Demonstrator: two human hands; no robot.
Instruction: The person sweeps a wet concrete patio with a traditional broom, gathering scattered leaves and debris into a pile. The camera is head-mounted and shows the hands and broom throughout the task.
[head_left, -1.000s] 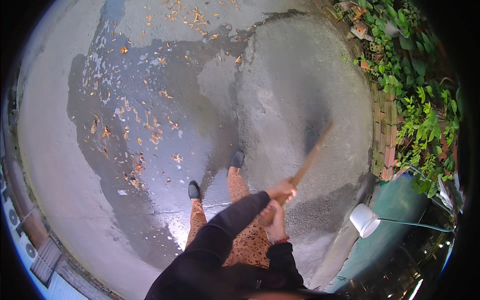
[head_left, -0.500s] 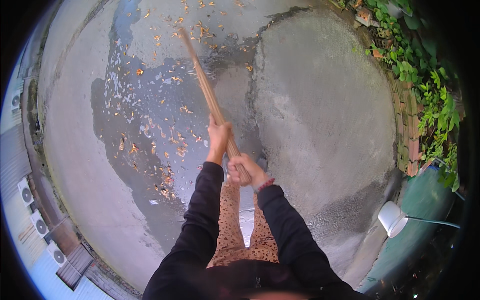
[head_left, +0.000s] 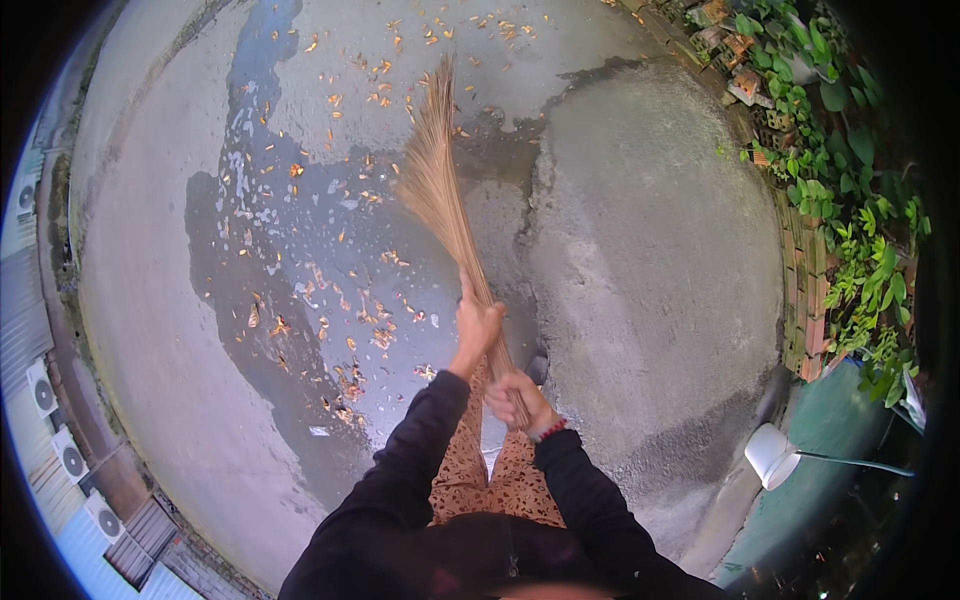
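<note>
A broom of thin tan sticks slants away from me over the concrete, its bristles fanned out at the far end. Partway up the bundle, my left hand grips it with the index finger lying along the sticks. Lower down, near the butt end, my right hand is wrapped round it; a red bead bracelet circles that wrist. Small yellow-brown leaves lie scattered to the left of the broom and beyond its tip. Whether the bristle tips touch the ground, I cannot tell.
A dark wet patch spreads over the concrete on the left. Green plants grow behind a low brick edge at the right. A white bucket-like container stands at lower right. Several outdoor fan units line the far left.
The broom's bristle end has swung to the right and its bristles now show fanned out. Both hands have shifted slightly right and nearer to me, still gripping the broom.
</note>
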